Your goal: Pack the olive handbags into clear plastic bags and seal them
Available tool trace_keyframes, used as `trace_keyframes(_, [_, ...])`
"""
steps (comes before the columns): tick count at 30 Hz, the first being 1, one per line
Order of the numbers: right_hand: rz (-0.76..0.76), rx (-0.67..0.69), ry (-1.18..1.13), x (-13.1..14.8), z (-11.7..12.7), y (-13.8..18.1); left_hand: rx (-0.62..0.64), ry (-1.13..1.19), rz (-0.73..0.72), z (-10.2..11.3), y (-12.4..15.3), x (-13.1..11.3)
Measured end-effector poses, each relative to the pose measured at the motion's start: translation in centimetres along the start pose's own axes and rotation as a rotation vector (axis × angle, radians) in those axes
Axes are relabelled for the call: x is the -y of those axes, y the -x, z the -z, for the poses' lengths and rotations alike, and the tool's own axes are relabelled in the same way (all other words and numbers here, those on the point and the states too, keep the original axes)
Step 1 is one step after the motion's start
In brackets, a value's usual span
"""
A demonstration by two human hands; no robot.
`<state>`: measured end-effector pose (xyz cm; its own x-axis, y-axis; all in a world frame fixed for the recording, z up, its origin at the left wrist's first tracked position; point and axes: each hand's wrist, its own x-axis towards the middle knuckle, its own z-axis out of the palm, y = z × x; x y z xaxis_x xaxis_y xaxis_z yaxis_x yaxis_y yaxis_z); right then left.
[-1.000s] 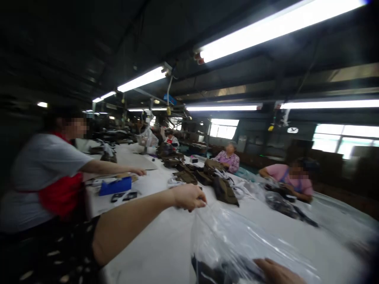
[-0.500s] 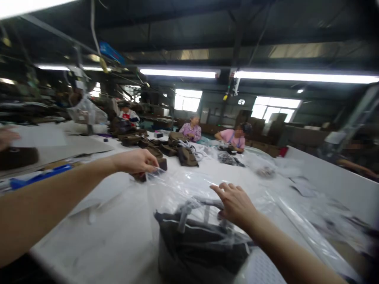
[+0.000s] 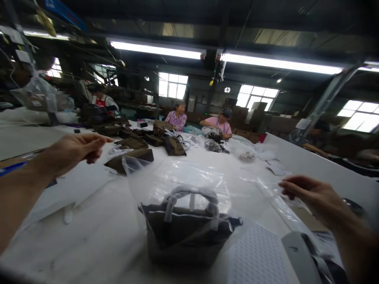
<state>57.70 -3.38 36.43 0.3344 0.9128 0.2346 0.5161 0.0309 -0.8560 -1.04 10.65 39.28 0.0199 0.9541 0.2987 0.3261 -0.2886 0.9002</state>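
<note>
Head view: can't tell if left hand (image 3: 78, 150) or right hand (image 3: 314, 195) grips anything — the slack plastic bag (image 3: 183, 173) could snag the handbag (image 3: 186, 232).

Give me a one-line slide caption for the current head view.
A dark handbag inside a clear plastic bag on a white table, between the left hand and right hand.

A P-like mark (image 3: 293, 249) appears on the grey device (image 3: 300, 262) at lower right; pale marks (image 3: 50, 4) on the blue object (image 3: 65, 15) at upper left are unreadable.
</note>
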Motion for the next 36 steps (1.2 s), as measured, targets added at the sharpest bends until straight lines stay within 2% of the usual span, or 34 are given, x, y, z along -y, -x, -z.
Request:
trace_keyframes(1, [0.03, -0.109, -0.177, -1.9, -0.5, 1.0, -0.016, 0.107, 0.001, 0.0, 0.7, 1.9])
trace_keyframes(2, [0.072, -0.147, -0.334, -3.6, -1.5, 1.9, 0.036, 0.18, 0.031, -0.3, 1.3, 4.0])
trace_keyframes(3, [0.107, -0.11, -0.442, -5.0, -2.8, 2.6, 0.111, 0.237, 0.063, -0.9, 2.0, 5.9])
trace_keyframes(5, [0.128, 0.064, -0.525, -6.7, -5.9, 3.7, 0.259, 0.325, 0.124, -3.1, 2.9, 8.9])
trace_keyframes(7, [0.119, 0.181, -0.521, -6.9, -9.0, 4.1, 0.321, 0.408, 0.137, -6.0, 3.3, 10.4])
trace_keyframes(8, [0.11, 0.168, -0.533, -6.6, -10.2, 4.0, 0.321, 0.453, 0.132, -7.4, 3.3, 10.7])
trace_keyframes(12, [0.019, -0.071, -0.722, -5.1, -12.7, 2.2, 0.189, 0.661, 0.179, -12.0, 2.3, 9.9])
trace_keyframes(15, [-0.107, -0.131, -0.757, -3.4, -13.3, -0.9, 0.089, 0.742, 0.262, -13.7, 0.0, 8.6])
trace_keyframes(19, [-0.144, -0.174, -0.724, 0.3, -12.8, -6.2, 0.106, 0.713, 0.227, -13.7, -4.4, 5.1])
trace_keyframes(22, [-0.107, -0.204, -0.732, 1.6, -11.8, -7.2, 0.142, 0.695, 0.188, -11.9, -5.7, 2.9])
trace_keyframes(24, [-0.094, -0.19, -0.739, 0.0, -11.8, -5.3, 0.191, 0.647, 0.196, -10.7, -4.5, 3.5])
trace_keyframes(25, [-0.098, -0.162, -0.742, -1.5, -12.2, -3.7, 0.23, 0.604, 0.222, -10.3, -3.3, 4.6])
trace_keyframes(27, [-0.14, -0.075, -0.749, -5.8, -14.0, 0.4, 0.339, 0.492, 0.324, -10.3, 0.0, 8.2])
trace_keyframes(29, [-0.243, 0.004, -0.755, -10.5, -16.8, 5.0, 0.464, 0.391, 0.473, -11.0, 3.9, 12.8])
trace_keyframes(31, [-0.365, 0.043, -0.733, -14.8, -19.8, 9.2, 0.571, 0.333, 0.597, -12.0, 7.6, 17.2])
trace_keyframes(33, [-0.461, 0.065, -0.696, -18.1, -22.1, 12.4, 0.65, 0.301, 0.657, -12.7, 10.3, 20.4])
trace_keyframes(36, [-0.487, 0.091, -0.667, -20.5, -23.1, 15.0, 0.734, 0.225, 0.654, -12.8, 12.0, 22.1])
